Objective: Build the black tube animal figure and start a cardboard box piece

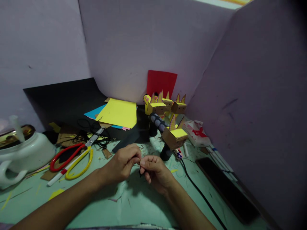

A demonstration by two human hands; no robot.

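Note:
Over the front middle of the table, my left hand [127, 162] and my right hand [155, 172] meet fingertip to fingertip. Both are closed in a pinch. What they pinch is mostly hidden by the fingers; only a small dark bit [140, 173] shows below the right fingertips, too small to name. Just behind my right hand stands a cardboard figure [175, 138] with a boxy head, a yellow top, two pointed striped horns and a black body. Other horned cardboard figures [157, 108] in yellow and brown stand farther back.
Left are red-and-yellow-handled scissors [72, 161], a white marker [56, 177], tangled black cord [90, 131] and a white teapot-like vessel [39, 151]. Yellow paper [117, 113] lies behind on black sheets. Right are a black cable [199, 191], a dark phone-like slab [225, 188] and a plastic bag [196, 132].

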